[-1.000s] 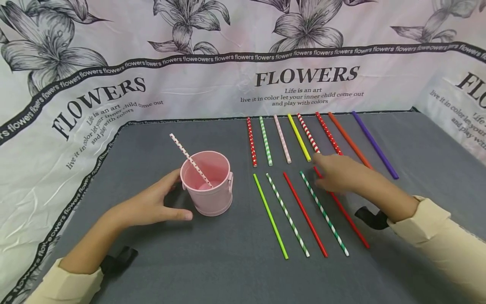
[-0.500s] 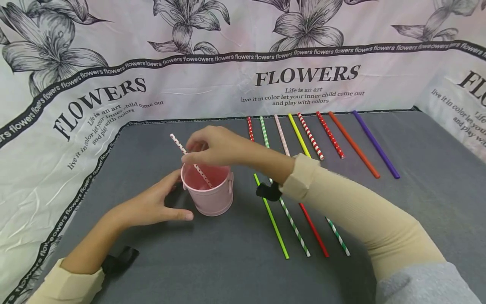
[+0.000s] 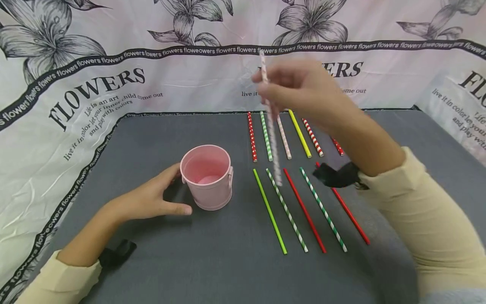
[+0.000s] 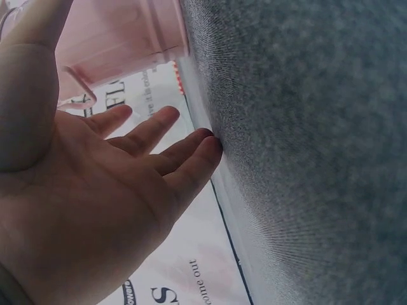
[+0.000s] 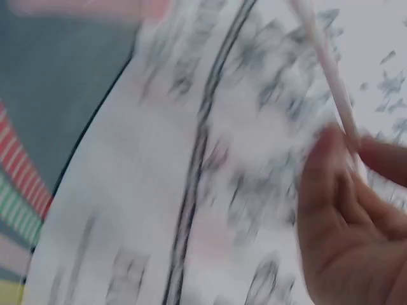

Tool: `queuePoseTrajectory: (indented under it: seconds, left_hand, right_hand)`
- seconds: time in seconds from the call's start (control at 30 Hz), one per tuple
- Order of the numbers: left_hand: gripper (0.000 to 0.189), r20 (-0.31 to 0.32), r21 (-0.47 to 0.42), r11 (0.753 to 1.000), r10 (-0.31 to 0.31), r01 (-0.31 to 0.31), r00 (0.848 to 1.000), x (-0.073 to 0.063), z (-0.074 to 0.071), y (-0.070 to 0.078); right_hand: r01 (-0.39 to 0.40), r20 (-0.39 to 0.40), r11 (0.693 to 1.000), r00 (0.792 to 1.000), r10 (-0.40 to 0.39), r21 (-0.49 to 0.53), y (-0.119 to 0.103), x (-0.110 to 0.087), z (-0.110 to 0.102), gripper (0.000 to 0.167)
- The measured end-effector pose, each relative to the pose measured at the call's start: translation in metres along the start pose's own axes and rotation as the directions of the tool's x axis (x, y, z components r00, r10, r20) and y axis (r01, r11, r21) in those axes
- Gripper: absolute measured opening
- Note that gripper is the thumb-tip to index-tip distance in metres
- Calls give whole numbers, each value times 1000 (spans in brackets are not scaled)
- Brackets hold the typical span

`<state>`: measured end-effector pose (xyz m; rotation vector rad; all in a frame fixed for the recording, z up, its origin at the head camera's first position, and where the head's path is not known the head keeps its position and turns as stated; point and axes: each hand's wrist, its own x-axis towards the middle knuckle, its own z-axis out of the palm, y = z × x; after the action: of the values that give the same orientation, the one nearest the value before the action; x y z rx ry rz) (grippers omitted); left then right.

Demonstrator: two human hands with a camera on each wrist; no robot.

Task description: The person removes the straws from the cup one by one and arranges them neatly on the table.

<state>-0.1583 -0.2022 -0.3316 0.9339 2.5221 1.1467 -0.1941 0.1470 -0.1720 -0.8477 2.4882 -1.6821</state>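
Observation:
A pink bucket (image 3: 206,198) with small side handles stands upright on the grey cloth, nothing showing inside it. My left hand (image 3: 146,202) lies at its left side, thumb stretched out in front and fingertips reaching behind. In the left wrist view the fingers (image 4: 191,165) are spread and nearly straight, below the bucket wall (image 4: 121,44). Up in the air, to the right of the bucket, my right hand (image 3: 303,86) pinches a white dotted drinking straw (image 3: 274,147) between thumb and fingers. It hangs nearly upright, blurred by motion.
Behind the raised straw, a back row holds a red dotted straw (image 3: 252,137), a yellow straw (image 3: 300,134) and several others. Closer lies a front row with a lime green straw (image 3: 270,211) and a red straw (image 3: 305,211). A printed flower curtain (image 3: 197,93) rises behind.
The right hand went from the straw rows to the bucket, then lifted the white dotted straw out and carried it right. The left hand stayed put. The right arm now hides the orange and purple straws.

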Motion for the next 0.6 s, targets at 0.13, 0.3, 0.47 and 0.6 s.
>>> queuePoseTrajectory:
  seconds: [0.13, 0.3, 0.47, 0.6]
  left_hand:
    - [104, 7, 3, 1000, -11, 11, 1000, 0, 1, 0]
    - [102, 5, 9, 1000, -16, 16, 1000, -2, 1, -1]
    - [100, -7, 1, 1000, -19, 19, 1000, -6, 1, -2]
    - [89, -39, 55, 997, -47, 49, 998, -13, 1, -2]
  right_hand:
    - [-166, 104, 915, 971, 218, -368, 40, -50, -39, 37]
    - [-255, 119, 731, 901, 417, -633, 102, -107, -63, 50]
    - [-292, 93, 669, 875, 476, -683, 131, -133, -67, 54]
    - [-279, 35, 616, 894, 446, -737, 132, -130, -64, 54]
